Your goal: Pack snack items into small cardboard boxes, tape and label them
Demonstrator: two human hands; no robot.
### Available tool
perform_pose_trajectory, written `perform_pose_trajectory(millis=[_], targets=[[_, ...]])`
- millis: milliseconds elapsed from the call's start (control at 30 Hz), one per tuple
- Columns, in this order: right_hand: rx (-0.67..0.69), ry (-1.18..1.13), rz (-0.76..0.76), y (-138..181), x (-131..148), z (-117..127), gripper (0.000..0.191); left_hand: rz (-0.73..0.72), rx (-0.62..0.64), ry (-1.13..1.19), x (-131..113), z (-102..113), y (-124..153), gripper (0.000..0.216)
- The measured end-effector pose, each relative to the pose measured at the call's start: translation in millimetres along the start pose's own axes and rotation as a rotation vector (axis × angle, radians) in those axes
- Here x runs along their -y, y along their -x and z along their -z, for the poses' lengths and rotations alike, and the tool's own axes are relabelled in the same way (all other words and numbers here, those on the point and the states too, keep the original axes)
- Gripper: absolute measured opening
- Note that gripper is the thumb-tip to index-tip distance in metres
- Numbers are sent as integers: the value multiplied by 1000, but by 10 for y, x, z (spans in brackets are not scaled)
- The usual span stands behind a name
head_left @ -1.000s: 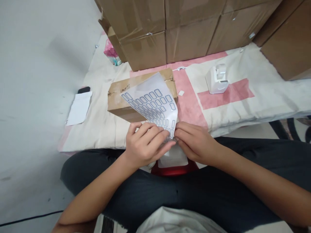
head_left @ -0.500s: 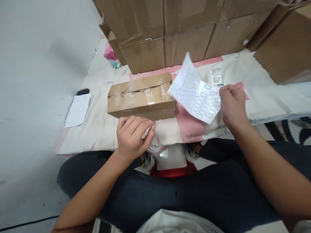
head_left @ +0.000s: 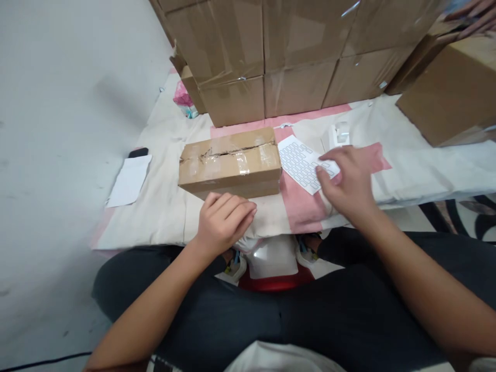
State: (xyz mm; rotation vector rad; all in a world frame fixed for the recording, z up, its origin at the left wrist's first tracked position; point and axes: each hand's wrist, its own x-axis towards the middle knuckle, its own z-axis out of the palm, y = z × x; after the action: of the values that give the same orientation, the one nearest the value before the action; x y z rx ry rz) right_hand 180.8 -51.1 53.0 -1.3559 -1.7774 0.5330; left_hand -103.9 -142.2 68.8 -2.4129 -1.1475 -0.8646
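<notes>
My left hand point(head_left: 225, 223) is closed, its fingers curled together in front of the cardboard box point(head_left: 232, 164); what it pinches, if anything, is hidden. The box lies lengthwise, with clear tape over a torn top seam. To its right, a white sheet of stickers point(head_left: 298, 160) printed with rows of small outlined rectangles lies on the cloth. My right hand point(head_left: 346, 181) reaches over the sheet's right end, thumb and forefinger apart and touching or just above it. A white tape dispenser point(head_left: 341, 135) stands just behind that hand.
Stacked cardboard boxes point(head_left: 302, 88) rise along the back. Another large box point(head_left: 449, 93) stands at the right, with another person's hand point(head_left: 478, 15) above it. At left lie white paper point(head_left: 129, 181), a dark phone-like object point(head_left: 138, 152) and a pink packet point(head_left: 184, 98).
My right hand has moved left and lowered the raised sticker sheet onto the cloth, and its fingers have spread. My left hand stays closed near the box. Another person's hand has appeared at top right.
</notes>
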Motion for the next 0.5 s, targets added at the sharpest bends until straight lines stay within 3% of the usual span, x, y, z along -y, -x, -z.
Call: perform_pose_trajectory(millis=[100,167,233,300,400,500], targets=[[622,-476,-366,269,389,-183,41,-144,11,13,-53,-29,-13,9],[875,-711,-583,394,528,-290,42,-241,0,26,-86,-54,-9,8],[907,-788,-636,429,553,-336,31,-302,-11,39,-100,-78,5,9],[851,-790,-605,392,505,-320,21,-312,-8,43,-91,-100,26,12],[792,-788,-610,319,428,-255,23,-278,17,32,-65,-129,50,16],[943,-772,-594,317,416,-228,31,-300,13,18,-63,-129,43,17]])
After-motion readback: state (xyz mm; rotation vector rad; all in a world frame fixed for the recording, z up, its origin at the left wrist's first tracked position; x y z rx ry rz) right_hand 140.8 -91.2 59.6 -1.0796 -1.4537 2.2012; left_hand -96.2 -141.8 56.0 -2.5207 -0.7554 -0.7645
